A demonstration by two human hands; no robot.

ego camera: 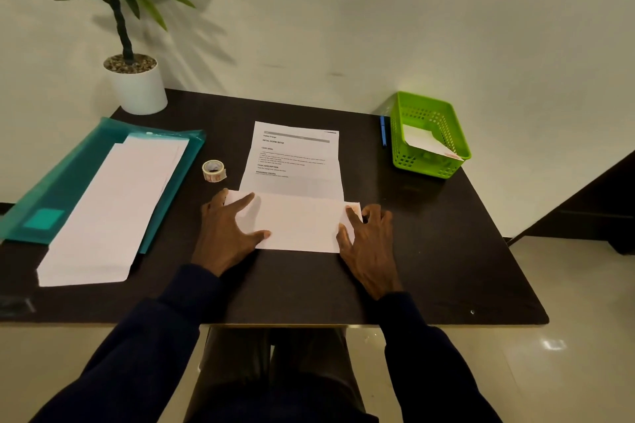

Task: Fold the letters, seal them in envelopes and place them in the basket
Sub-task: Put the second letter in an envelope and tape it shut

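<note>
Letter (298,161) fold pressed by spread left grip (229,228), right grip (368,238).

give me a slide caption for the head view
Left hand and right hand fold a printed letter near a green basket.

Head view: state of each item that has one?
letter, bottom third folded up, top flat
left hand, pressing fold, fingers straight
right hand, pressing fold's right edge
basket, holds one envelope
white stack, lying on folder
tape roll, untouched

An office-like room: dark desk (446,233), document folder (62,182), pen (383,131), potted plant (134,79), plain wall.
</note>
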